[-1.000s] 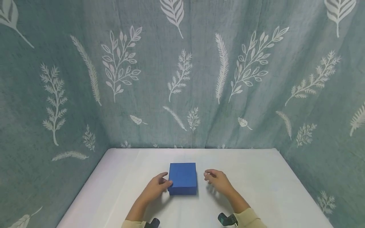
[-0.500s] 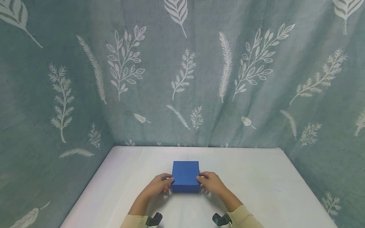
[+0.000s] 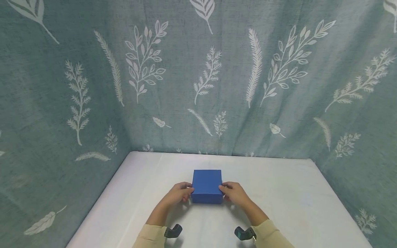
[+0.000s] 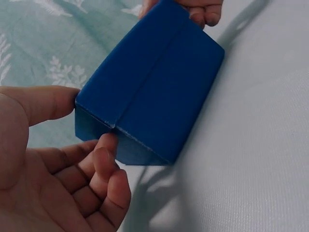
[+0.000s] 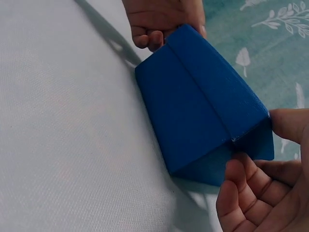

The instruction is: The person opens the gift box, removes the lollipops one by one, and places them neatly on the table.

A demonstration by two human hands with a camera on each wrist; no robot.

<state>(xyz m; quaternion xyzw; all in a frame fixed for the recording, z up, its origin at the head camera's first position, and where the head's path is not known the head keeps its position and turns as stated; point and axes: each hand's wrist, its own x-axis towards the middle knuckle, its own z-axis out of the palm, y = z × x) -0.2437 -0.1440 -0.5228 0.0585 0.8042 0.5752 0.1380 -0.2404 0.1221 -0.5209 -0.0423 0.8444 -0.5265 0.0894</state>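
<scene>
A blue lidded box (image 3: 206, 182) rests on the white table, its lid seated and a seam running along the front (image 4: 145, 82). At its left side my left hand (image 3: 178, 193) pinches the lid, thumb on the upper edge and fingertips at the lid's lower rim. The right hand (image 3: 235, 193) mirrors this at the opposite side, its thumb (image 5: 289, 123) at the top corner and curled fingers (image 5: 241, 179) by the lid's rim. Whatever the box contains is hidden.
The white tabletop (image 3: 273, 193) spreads around the box. Green-grey curtains with white leaf prints (image 3: 186, 86) stand behind the table and along both sides. A dark device (image 3: 173, 231) is strapped on each wrist.
My right hand has come in from the right and taken hold of the lid's right side. The left hand stays at the left side. The view has shifted slightly.
</scene>
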